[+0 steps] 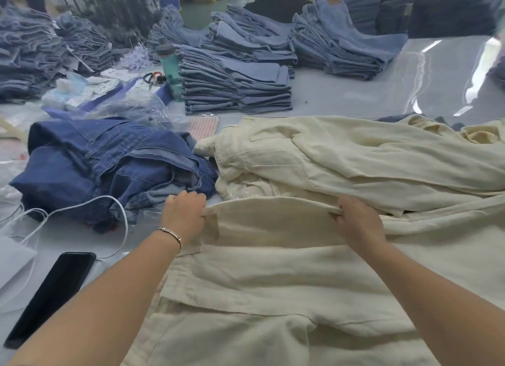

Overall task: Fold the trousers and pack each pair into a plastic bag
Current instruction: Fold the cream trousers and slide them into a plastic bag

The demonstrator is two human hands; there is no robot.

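A pair of cream trousers [273,278] lies spread on the table in front of me, its far edge turned up in a fold. My left hand [185,215] pinches the left corner of that folded edge. My right hand [358,220] grips the same edge further right. More cream trousers [341,160] lie heaped just behind the fold. Crumpled clear plastic bags [131,106] sit at the back left, beyond a dark blue denim heap [109,160].
Stacks of folded light-blue jeans [235,84] fill the back of the table, with a teal bottle [169,65] beside them. A black phone [52,292] with a white cable [82,204] lies at the near left. Glossy plastic sheeting [437,78] covers the table at right.
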